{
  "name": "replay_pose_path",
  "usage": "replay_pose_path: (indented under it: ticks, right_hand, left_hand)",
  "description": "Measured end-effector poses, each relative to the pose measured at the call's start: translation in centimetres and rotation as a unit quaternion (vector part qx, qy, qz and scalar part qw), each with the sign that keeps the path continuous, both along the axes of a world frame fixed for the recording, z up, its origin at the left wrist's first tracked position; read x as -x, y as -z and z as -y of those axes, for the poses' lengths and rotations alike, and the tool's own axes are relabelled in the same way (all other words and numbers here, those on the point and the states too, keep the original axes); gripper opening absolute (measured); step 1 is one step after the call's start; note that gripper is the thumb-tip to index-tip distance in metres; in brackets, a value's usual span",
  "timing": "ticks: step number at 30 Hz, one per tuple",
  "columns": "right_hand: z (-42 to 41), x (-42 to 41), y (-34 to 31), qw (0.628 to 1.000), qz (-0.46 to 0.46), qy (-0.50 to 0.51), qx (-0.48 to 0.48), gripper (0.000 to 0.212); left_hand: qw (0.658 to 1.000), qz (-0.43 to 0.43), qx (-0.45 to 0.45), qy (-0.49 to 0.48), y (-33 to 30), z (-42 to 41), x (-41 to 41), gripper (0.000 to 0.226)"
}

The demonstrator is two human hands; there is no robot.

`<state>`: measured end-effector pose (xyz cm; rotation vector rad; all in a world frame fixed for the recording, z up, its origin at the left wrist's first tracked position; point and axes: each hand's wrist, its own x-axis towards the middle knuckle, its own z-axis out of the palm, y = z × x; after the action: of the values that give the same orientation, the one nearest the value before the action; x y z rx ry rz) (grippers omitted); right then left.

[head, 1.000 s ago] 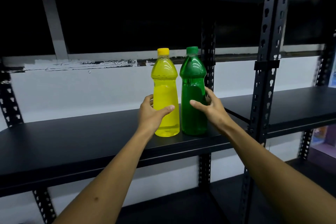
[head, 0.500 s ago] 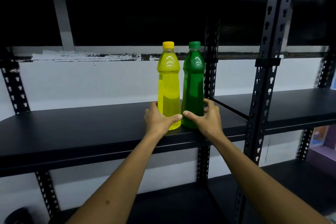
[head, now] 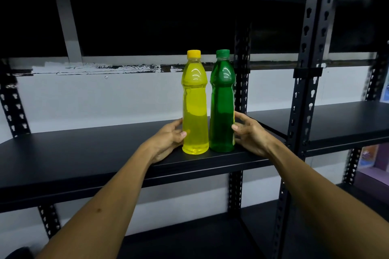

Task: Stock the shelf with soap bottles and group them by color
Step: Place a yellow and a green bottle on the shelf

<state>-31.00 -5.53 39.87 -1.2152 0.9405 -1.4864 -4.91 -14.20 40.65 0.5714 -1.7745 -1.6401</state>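
The yellow soap bottle (head: 195, 109) and green soap bottle (head: 222, 107) were stood upright, touching, near the black shelf's (head: 84, 162) front edge. The yellow one was grasped low by the left hand (head: 168, 141) — the green one by the right hand (head: 250, 132).

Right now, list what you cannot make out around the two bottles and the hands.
- Head view: the left hand fingertips, hidden behind the yellow bottle.
- Head view: the label on the green bottle, only a sliver at its right edge, unreadable.
- Head view: the right hand palm, turned away; firm grip or light touch unclear.
- Head view: the upper shelf, too dark.
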Motion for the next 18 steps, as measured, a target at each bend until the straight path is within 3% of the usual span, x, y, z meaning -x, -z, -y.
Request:
replay_pose_path:
  ticks: [7, 10, 13, 18]
  right_hand:
    - [0.0, -1.8, -0.1, 0.987, -0.094, 0.128, 0.010, 0.058]
    - [0.0, -1.7, 0.1, 0.988, -0.078, 0.135, 0.014, 0.060]
    - [-0.4, -1.5, 0.3, 0.988, -0.071, 0.134, 0.023, 0.061]
    - [-0.8, -2.3, 0.5, 0.977, -0.129, 0.169, 0.036, 0.071]
  left_hand:
    - [0.985, 0.027, 0.080, -0.150, 0.5, -1.2, 1.4, 0.040]
    - [0.976, 0.048, 0.105, -0.185, 0.5, -1.6, 2.1, 0.050]
    - [0.978, 0.060, 0.091, -0.176, 0.6, -1.3, 1.9, 0.058]
    - [0.985, 0.044, 0.079, -0.149, 0.8, -1.2, 1.3, 0.034]
